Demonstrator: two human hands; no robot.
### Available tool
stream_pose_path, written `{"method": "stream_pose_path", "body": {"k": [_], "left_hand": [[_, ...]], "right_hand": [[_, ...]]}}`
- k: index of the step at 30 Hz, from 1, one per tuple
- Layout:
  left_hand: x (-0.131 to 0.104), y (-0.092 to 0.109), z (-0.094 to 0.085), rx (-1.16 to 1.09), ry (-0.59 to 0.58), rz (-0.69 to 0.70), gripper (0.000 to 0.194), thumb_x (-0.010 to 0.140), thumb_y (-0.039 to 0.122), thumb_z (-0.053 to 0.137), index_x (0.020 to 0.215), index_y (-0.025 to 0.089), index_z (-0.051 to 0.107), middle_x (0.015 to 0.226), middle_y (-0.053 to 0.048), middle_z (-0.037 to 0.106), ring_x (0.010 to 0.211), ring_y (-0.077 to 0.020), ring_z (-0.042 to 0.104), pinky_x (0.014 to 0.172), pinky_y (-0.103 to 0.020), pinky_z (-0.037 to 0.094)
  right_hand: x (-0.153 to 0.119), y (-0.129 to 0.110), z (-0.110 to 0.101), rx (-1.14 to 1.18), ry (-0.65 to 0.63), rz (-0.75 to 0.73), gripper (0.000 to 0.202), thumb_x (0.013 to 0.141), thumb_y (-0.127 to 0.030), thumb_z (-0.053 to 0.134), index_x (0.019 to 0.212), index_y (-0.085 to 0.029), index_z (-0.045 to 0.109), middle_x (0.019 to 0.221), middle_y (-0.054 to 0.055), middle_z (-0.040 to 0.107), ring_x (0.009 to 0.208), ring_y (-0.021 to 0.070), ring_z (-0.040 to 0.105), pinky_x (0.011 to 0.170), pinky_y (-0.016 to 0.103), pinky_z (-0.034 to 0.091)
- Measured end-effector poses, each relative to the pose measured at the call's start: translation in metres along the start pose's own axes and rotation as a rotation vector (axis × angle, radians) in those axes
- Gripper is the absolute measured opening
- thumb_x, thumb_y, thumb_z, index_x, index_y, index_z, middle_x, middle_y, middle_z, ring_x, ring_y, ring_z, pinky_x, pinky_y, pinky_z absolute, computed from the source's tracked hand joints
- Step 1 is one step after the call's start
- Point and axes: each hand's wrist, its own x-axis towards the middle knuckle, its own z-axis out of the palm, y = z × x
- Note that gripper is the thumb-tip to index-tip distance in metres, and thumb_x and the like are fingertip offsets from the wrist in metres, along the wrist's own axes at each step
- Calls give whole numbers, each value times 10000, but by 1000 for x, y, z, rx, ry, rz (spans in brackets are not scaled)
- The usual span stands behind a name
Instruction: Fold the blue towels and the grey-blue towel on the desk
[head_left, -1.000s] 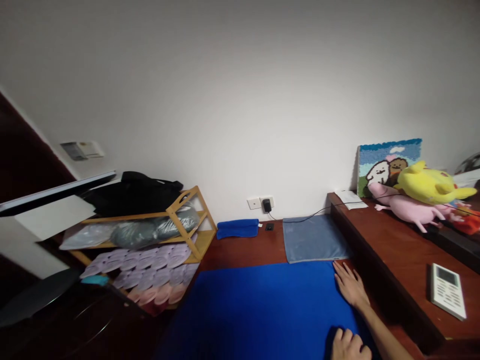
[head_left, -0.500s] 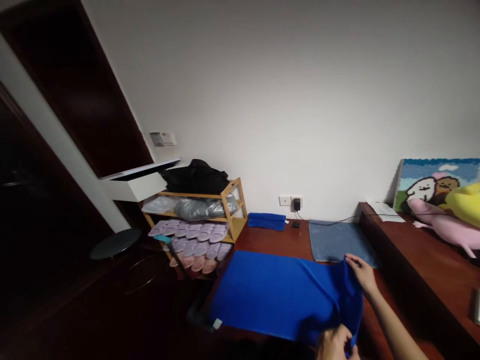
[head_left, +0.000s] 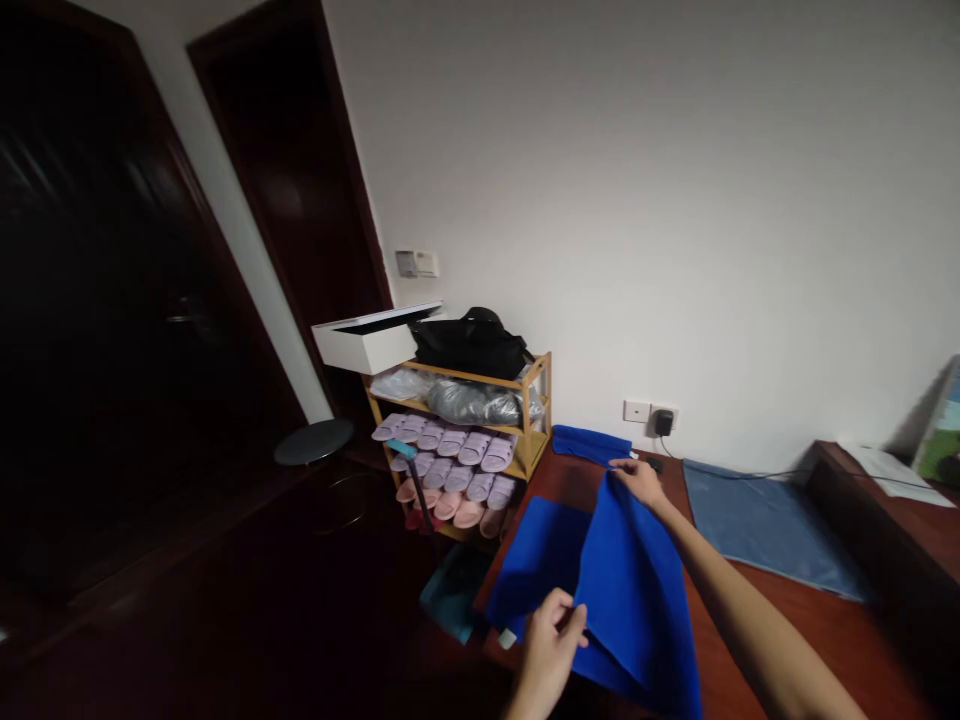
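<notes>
A blue cloth (head_left: 637,590) lies partly on the dark red wooden table (head_left: 551,475), its right part lifted and folding over toward the left. My left hand (head_left: 553,640) pinches the near corner of the lifted edge. At the far corner of that same edge, my right hand (head_left: 637,482) grips the fabric between thumb and fingers. A pale tag (head_left: 507,638) shows at the cloth's near left corner. Beyond the right hand, a second blue cloth (head_left: 591,443), folded into a narrow strip, rests against the wall.
Left of the table stands a wooden rack (head_left: 534,430) with slippers, a black bag (head_left: 471,343) and a white box (head_left: 367,345). A grey-blue mat (head_left: 765,520) lies to the right, beside a raised wooden ledge (head_left: 832,470). A charger (head_left: 663,422) is plugged in.
Both hands have moved left, carrying the cloth's right edge over toward its left part. The camera view has turned left, showing more of the door and less of the picture.
</notes>
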Motion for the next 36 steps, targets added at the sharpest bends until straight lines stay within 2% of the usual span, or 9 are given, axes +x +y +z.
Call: {"method": "stream_pose_path", "body": {"k": [4, 9, 14, 19, 24, 28, 32, 34, 36], "left_hand": [[12, -49, -62, 158, 110, -109, 420, 929, 647, 487, 792, 257, 566, 712, 5, 734, 717, -203, 745, 687, -260, 523], [20, -95, -99, 497, 118, -295, 226, 985, 282, 462, 866, 250, 652, 864, -15, 770, 863, -184, 747, 748, -236, 494], [27, -108, -114, 756, 18, -471, 210, 958, 207, 504, 1021, 227, 703, 1140, -79, 748, 1048, -217, 733, 863, -270, 492], [29, -119, -117, 714, 6, -488, 185, 963, 180, 522, 1031, 212, 691, 1097, -67, 753, 1046, -194, 725, 874, -254, 479], [29, -131, -122, 624, 79, -438, 128, 932, 156, 580, 918, 229, 684, 960, -19, 767, 978, -172, 727, 847, -229, 471], [28, -130, -127, 553, 149, -327, 162, 907, 119, 583, 842, 238, 672, 887, 14, 764, 919, -154, 731, 822, -215, 474], [29, -116, -131, 500, 189, -284, 193, 917, 140, 571, 1028, 235, 699, 948, -5, 785, 935, -158, 749, 804, -208, 496], [30, -105, -134, 519, 192, -274, 239, 924, 153, 553, 1087, 234, 706, 979, -24, 798, 950, -178, 758, 802, -224, 512], [28, -89, -137, 544, 218, -196, 238, 930, 169, 525, 1035, 235, 727, 977, -39, 804, 953, -200, 763, 815, -247, 527]], "right_hand": [[19, -22, 87, -86, -170, -95, 279, 797, -249, 587, 973, -222, 802, 1038, 72, 803, 975, 243, 738, 928, 357, 555], [37, -27, 173, -218, -338, -172, 250, 835, -190, 570, 957, -221, 786, 1040, 67, 797, 1007, 226, 722, 947, 330, 524], [40, -11, 227, -327, -427, -169, 213, 875, -207, 580, 985, -238, 761, 1064, 61, 780, 1046, 213, 699, 960, 317, 501], [30, 5, 253, -342, -459, -180, 231, 887, -171, 539, 975, -219, 747, 1090, 83, 756, 1076, 211, 678, 1007, 308, 472], [24, 7, 257, -323, -430, -177, 260, 889, -164, 512, 1011, -223, 734, 1091, 87, 742, 1079, 217, 674, 1006, 313, 479], [22, -4, 241, -280, -394, -181, 326, 896, -160, 486, 1115, -192, 725, 1139, 118, 733, 1087, 221, 684, 1017, 333, 492], [16, -22, 191, -220, -356, -205, 304, 870, -197, 529, 1075, -179, 753, 1117, 132, 749, 1044, 243, 703, 989, 372, 527], [8, -33, 152, -184, -339, -217, 269, 869, -242, 548, 1019, -193, 766, 1060, 118, 768, 976, 247, 720, 932, 380, 556], [-5, -43, 106, -146, -311, -229, 271, 883, -296, 551, 1017, -203, 767, 1049, 107, 778, 952, 248, 729, 912, 385, 567]]}}
